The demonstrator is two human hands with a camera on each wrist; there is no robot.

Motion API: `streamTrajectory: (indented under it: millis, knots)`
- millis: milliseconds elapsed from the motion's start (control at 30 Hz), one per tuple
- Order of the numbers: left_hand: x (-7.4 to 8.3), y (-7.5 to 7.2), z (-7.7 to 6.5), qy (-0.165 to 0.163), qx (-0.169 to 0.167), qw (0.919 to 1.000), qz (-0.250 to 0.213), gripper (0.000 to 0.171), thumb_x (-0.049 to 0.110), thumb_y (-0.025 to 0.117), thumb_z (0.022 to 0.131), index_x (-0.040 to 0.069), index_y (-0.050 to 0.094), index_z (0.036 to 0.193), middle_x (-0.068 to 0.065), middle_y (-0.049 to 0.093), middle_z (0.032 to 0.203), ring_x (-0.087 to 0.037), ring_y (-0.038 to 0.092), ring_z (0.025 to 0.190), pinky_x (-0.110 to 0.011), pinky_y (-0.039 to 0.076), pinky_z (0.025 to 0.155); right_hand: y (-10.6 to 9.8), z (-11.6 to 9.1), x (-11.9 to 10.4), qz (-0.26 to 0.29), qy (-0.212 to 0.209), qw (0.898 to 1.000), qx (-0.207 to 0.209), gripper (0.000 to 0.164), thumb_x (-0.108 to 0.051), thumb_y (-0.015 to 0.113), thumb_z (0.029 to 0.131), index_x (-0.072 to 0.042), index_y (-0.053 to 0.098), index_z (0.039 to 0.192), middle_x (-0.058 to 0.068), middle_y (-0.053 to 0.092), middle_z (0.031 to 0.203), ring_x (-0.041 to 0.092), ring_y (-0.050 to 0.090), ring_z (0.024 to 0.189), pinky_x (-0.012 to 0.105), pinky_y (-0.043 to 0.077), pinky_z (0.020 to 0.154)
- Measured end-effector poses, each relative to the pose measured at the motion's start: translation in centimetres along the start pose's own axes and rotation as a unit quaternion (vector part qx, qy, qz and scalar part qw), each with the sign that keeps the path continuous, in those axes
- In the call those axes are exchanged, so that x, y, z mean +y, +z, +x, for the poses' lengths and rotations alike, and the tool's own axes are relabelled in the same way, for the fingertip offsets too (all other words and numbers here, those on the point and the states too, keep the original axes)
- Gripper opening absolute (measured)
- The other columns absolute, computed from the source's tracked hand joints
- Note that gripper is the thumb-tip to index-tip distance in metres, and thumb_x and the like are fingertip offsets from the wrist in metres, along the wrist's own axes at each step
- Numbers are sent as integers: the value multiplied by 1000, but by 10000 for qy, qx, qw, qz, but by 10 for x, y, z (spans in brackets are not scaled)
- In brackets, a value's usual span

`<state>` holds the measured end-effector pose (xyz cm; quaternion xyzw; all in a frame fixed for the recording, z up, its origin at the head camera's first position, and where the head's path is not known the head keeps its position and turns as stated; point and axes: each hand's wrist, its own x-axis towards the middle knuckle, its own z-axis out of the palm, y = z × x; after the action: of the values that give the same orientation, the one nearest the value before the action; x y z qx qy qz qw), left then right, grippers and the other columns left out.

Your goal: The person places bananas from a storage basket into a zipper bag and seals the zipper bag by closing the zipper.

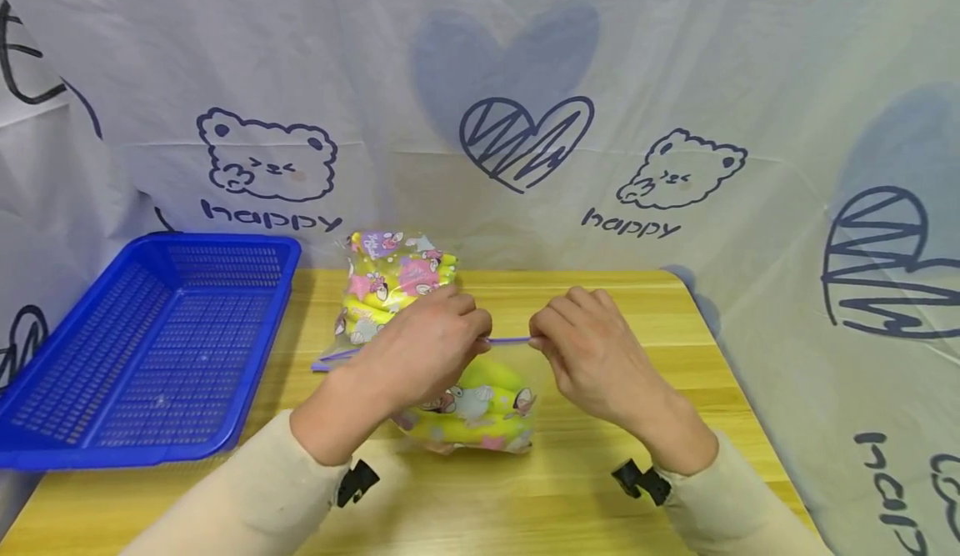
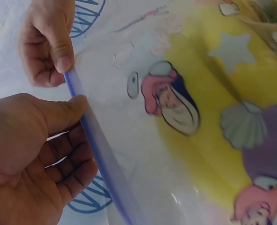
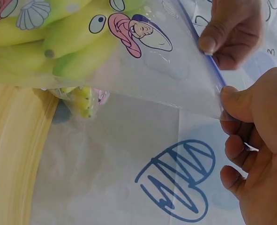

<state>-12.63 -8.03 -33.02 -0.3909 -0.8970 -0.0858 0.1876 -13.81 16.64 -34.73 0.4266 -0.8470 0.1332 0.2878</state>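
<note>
A clear zip bag (image 1: pixel 480 427) with cartoon prints hangs over the table below both hands. Yellow-green bananas (image 3: pixel 77 35) show through its plastic in the right wrist view. My left hand (image 1: pixel 431 343) pinches the bag's purple zip strip (image 2: pixel 103 147) between thumb and index finger. At the strip's right end, my right hand (image 1: pixel 596 356) grips the corner with thumb and fingertips. A short stretch of strip runs straight between the two hands. Behind my left hand lies a second printed bag (image 1: pixel 397 277) with yellow contents, partly covered by that hand.
On the left stands a blue plastic basket (image 1: pixel 202 356) with mesh walls. The wooden table (image 1: pixel 645 489) ends at a rounded back right corner. A white cloth (image 1: pixel 390 64) with bears and hearts hangs behind and at the sides.
</note>
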Motion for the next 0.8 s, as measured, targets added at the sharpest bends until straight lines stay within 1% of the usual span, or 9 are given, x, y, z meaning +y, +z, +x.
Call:
streamTrajectory:
  millis: [167, 367, 533, 700, 767, 800]
  knots:
    - [-8, 0, -10, -156, -49, 9998, -140, 9, 17, 78, 97, 12, 73, 92, 2, 66, 86, -19, 58, 81, -31, 51, 76, -2, -2, 4, 99, 63, 9999, 95, 43, -39, 37, 114, -13, 64, 92, -2, 64, 84, 21, 53, 79, 36, 37, 70]
    - [-17, 0, -20, -251, -125, 9995, -134, 9, 16, 78, 97, 11, 72, 92, 1, 65, 85, -19, 59, 81, -31, 53, 77, -6, -5, 9, 170, 161, 9996, 146, 44, -39, 39, 114, -12, 65, 92, -2, 66, 84, 21, 54, 78, 36, 37, 71]
    - [-23, -2, -26, -411, -238, 9988, -109, 10, 17, 78, 96, 10, 72, 92, 1, 66, 86, -20, 57, 80, -32, 51, 76, -7, -7, 14, 190, 236, 9994, 177, 43, -39, 39, 113, -12, 65, 93, -1, 67, 85, 21, 54, 78, 36, 36, 70]
    - [-26, -4, -31, -515, -320, 9981, -97, 11, 16, 77, 97, 9, 71, 92, 0, 65, 85, -19, 58, 81, -33, 52, 77, -7, -11, 20, 191, 297, 9992, 201, 43, -40, 40, 113, -12, 64, 92, -1, 66, 83, 21, 53, 76, 36, 35, 70]
    - [-27, -5, -32, -557, -331, 9979, -68, 11, 16, 77, 97, 9, 71, 92, 0, 66, 86, -20, 59, 81, -33, 52, 76, -7, -12, 22, 192, 342, 9990, 207, 42, -39, 42, 113, -12, 64, 92, -1, 65, 82, 21, 53, 76, 36, 35, 70]
    - [-28, -5, -32, -565, -334, 9978, -63, 10, 16, 78, 97, 9, 71, 93, 0, 67, 86, -20, 59, 81, -33, 53, 76, -7, -13, 23, 205, 372, 9989, 201, 38, -37, 45, 113, -12, 64, 92, -1, 65, 82, 21, 54, 76, 37, 35, 70]
